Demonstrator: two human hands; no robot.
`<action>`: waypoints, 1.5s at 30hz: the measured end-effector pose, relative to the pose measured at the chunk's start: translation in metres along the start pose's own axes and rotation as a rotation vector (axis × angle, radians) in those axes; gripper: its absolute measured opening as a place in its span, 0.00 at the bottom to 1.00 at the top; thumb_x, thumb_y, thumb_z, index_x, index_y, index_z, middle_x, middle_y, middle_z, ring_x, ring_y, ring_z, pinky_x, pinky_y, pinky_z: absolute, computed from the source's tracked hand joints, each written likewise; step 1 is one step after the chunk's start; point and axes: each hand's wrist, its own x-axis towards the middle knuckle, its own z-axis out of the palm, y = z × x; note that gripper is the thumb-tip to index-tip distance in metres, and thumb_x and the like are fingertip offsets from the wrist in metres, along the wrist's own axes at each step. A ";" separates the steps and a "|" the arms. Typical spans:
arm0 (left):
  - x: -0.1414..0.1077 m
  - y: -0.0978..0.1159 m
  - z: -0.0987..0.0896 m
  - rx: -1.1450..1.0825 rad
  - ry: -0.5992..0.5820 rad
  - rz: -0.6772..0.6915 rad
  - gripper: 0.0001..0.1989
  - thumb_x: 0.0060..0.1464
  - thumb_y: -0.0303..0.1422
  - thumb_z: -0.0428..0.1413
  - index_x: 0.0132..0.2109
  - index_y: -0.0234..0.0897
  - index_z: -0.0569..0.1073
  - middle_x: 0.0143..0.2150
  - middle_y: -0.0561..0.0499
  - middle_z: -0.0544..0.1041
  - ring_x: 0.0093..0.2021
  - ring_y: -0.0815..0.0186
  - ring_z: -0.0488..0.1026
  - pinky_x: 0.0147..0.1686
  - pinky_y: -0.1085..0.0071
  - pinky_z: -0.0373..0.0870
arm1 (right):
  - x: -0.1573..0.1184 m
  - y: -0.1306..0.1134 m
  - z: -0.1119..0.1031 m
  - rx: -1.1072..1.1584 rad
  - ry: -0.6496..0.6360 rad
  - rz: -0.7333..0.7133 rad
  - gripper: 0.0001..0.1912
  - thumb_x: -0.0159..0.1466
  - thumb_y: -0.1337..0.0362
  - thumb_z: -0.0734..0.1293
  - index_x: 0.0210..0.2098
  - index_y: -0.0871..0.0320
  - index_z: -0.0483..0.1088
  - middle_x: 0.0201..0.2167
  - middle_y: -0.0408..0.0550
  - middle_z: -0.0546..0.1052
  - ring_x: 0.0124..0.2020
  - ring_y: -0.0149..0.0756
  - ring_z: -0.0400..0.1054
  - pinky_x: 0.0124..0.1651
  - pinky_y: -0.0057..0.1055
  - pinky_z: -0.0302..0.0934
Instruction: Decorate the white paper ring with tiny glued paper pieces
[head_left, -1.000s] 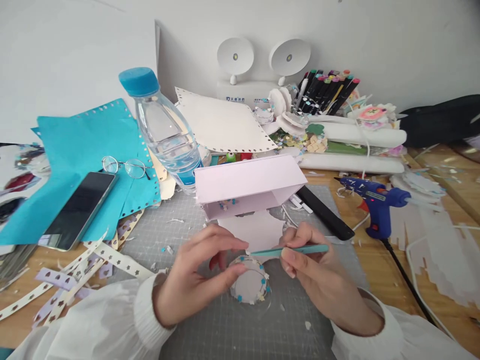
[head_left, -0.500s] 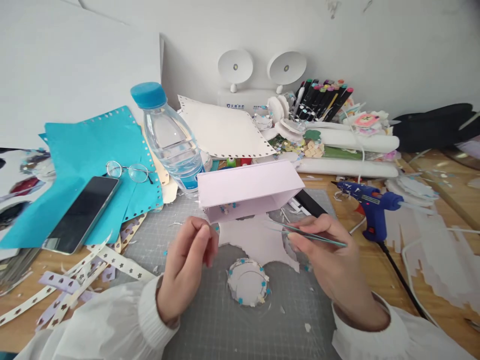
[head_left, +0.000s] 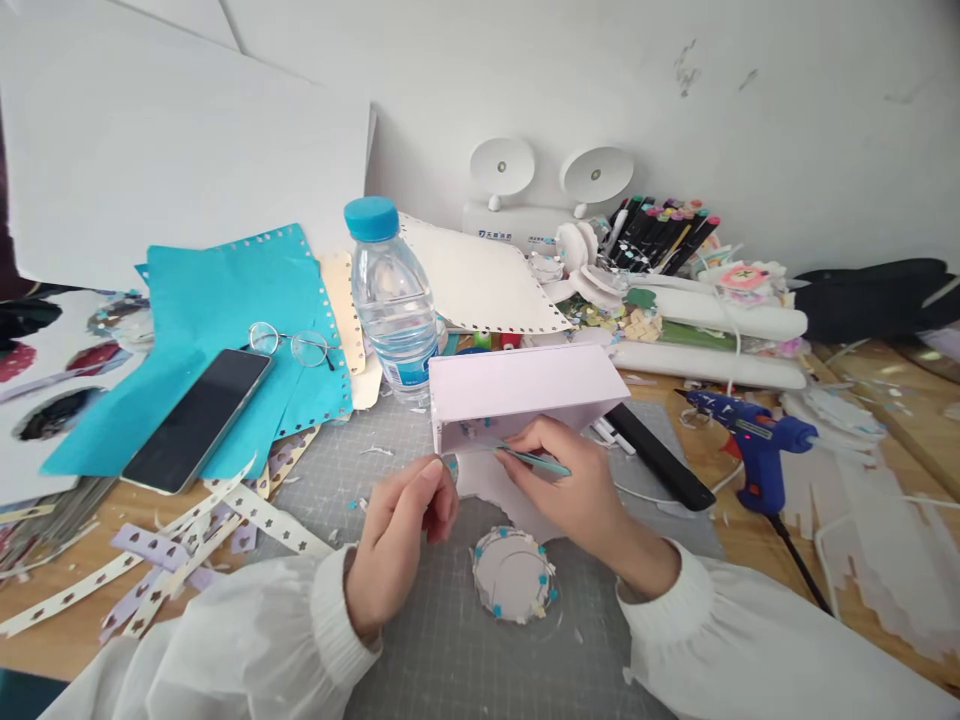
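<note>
My right hand (head_left: 566,485) grips a pair of teal tweezers (head_left: 541,461), whose tips reach left into the mouth of a pale lilac paper box (head_left: 525,382). Small blue and pale pieces (head_left: 474,428) show inside that box. My left hand (head_left: 405,535) is closed, fingers curled inward, just left of the box's front; what it pinches, if anything, is hidden. A torn-edged pale paper sheet (head_left: 487,482) lies between the hands, partly covered by the right one. Below it rests a round white paper disc (head_left: 511,575) rimmed with blue and cream stars.
A water bottle (head_left: 394,300) stands behind the box. At left are a phone (head_left: 199,420), glasses (head_left: 289,345), blue paper (head_left: 225,290) and punched strips (head_left: 277,520). To the right, a blue glue gun (head_left: 757,440) stands beside its cord, near a black bar (head_left: 660,460) on the grey cutting mat (head_left: 450,660).
My right hand has moved left with the tweezers, bringing their tips to the box's opening. The left hand stays closed in about the same place. The camera view has shifted slightly.
</note>
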 end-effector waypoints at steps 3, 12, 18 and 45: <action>0.000 0.002 0.000 0.015 -0.014 -0.009 0.20 0.62 0.37 0.43 0.22 0.37 0.60 0.19 0.55 0.61 0.20 0.71 0.58 0.22 0.73 0.54 | 0.001 0.001 0.004 -0.020 -0.011 0.005 0.07 0.58 0.70 0.68 0.26 0.57 0.66 0.24 0.43 0.74 0.26 0.33 0.69 0.29 0.28 0.62; -0.001 0.000 -0.002 0.044 -0.043 -0.020 0.21 0.63 0.37 0.42 0.23 0.36 0.61 0.20 0.54 0.61 0.22 0.70 0.58 0.23 0.73 0.55 | -0.002 -0.007 -0.008 0.068 0.070 -0.016 0.07 0.59 0.72 0.67 0.27 0.57 0.66 0.24 0.44 0.74 0.27 0.32 0.70 0.30 0.27 0.64; 0.000 0.001 -0.002 0.088 -0.034 -0.006 0.16 0.62 0.37 0.46 0.28 0.35 0.66 0.19 0.57 0.60 0.20 0.72 0.56 0.21 0.74 0.53 | -0.009 -0.012 -0.030 0.226 0.153 0.249 0.09 0.58 0.68 0.70 0.25 0.57 0.66 0.23 0.42 0.71 0.26 0.30 0.67 0.28 0.26 0.62; 0.002 0.000 0.004 0.328 -0.333 -0.028 0.11 0.58 0.36 0.54 0.41 0.32 0.75 0.23 0.53 0.68 0.20 0.73 0.56 0.19 0.76 0.53 | -0.061 -0.007 -0.035 0.804 0.067 0.487 0.07 0.60 0.71 0.69 0.30 0.56 0.66 0.26 0.40 0.68 0.22 0.26 0.64 0.21 0.24 0.58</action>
